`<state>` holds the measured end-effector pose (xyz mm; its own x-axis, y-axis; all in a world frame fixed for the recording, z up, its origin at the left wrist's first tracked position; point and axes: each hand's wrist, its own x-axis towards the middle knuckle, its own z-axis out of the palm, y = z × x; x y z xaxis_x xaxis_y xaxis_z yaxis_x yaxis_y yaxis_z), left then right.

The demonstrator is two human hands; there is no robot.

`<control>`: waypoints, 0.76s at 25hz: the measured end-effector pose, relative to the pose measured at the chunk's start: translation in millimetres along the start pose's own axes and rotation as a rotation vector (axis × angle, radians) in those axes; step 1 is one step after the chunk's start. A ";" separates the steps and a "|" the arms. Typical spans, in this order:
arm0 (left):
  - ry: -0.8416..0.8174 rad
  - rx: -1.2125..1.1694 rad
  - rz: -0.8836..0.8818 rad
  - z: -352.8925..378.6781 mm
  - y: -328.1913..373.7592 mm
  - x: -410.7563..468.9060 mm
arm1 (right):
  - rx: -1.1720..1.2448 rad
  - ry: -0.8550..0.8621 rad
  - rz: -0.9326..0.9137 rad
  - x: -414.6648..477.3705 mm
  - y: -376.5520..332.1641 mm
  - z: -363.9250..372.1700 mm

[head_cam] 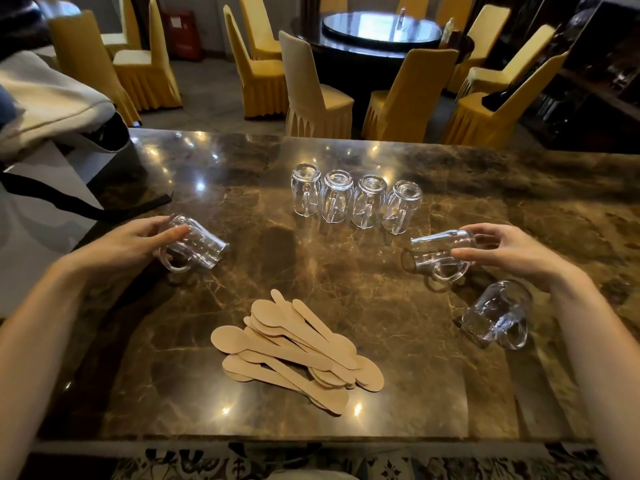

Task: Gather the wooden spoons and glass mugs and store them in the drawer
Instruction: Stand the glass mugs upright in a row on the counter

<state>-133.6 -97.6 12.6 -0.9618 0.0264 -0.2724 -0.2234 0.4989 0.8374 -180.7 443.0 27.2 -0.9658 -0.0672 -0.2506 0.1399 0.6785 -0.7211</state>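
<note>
At a marble table, the left hand grips a tilted glass mug by its base. Wooden spoons lie heaped centre, before four inverted mugs (apparently already gathered). The right hand holds another tipped mug, a seventh mug on its side nearby; no drawer shows.

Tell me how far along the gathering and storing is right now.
Early. Done: four mugs stand upside down in a row, and the wooden spoons lie piled together. In hand: the left hand holds a tilted mug, and the right hand holds another. Left: one mug on its side, and all storing; no drawer is visible.
</note>
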 end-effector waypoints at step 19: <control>0.408 0.605 0.168 59.1 93.2 72.9 | -0.476 0.451 -0.034 21.1 -61.3 28.3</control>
<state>-215.3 2.0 42.8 -0.9838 -0.1205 0.1327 -0.0556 0.9089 0.4132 -203.5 379.3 47.8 -0.9793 0.1483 0.1376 0.0953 0.9381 -0.3329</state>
